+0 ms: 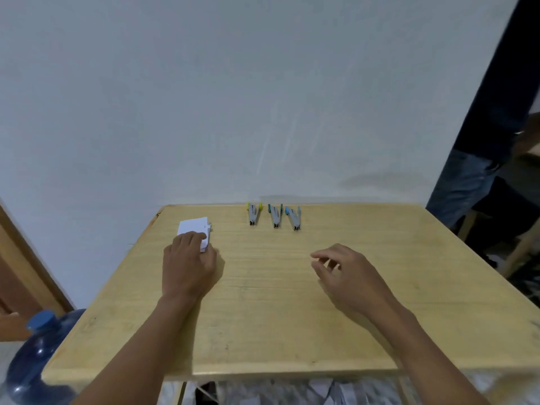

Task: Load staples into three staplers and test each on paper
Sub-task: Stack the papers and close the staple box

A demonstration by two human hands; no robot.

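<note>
Three small metal staplers lie in a row at the table's far edge, each hinged apart: one with yellow trim point(253, 214), one with green trim point(275, 216), one with blue trim point(293, 217). A small stack of white paper slips point(194, 226) lies at the far left. My left hand point(188, 263) rests palm down on the near edge of that stack, fingers covering part of it. My right hand point(349, 274) hovers over the bare middle right of the table, fingers loosely curled and apart, holding nothing. No staples are visible.
The light wooden table point(263, 317) stands against a pale wall. A blue water jug point(38, 358) stands on the floor at the lower left. A person in dark clothes and jeans point(479, 171) stands at the right, beside a wooden stool leg.
</note>
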